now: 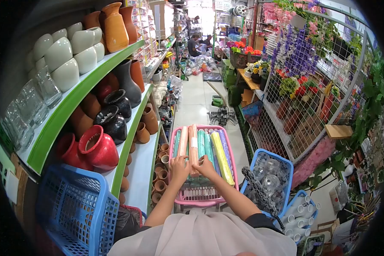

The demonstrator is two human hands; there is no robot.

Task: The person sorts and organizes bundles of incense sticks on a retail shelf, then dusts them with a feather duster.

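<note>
A pink plastic basket [205,200] stands in front of me, filled with long wrapped rolls in green, yellow, purple and orange-pink. My left hand [179,170] has its fingers bent around the near end of a pale orange roll [183,143] at the basket's left side. Beside it, my right hand [205,167] grips the lower end of a striped orange roll [193,147] that lies lengthwise on top. To the right of my right hand are green rolls [201,145] and a yellow roll [222,157].
Shelves with red vases [99,147] and white bowls run along the left, above a blue basket [74,205]. At right are a blue basket of glassware [271,181], white cups [301,215] and flowers on a wire rack. Two people sit far down the aisle.
</note>
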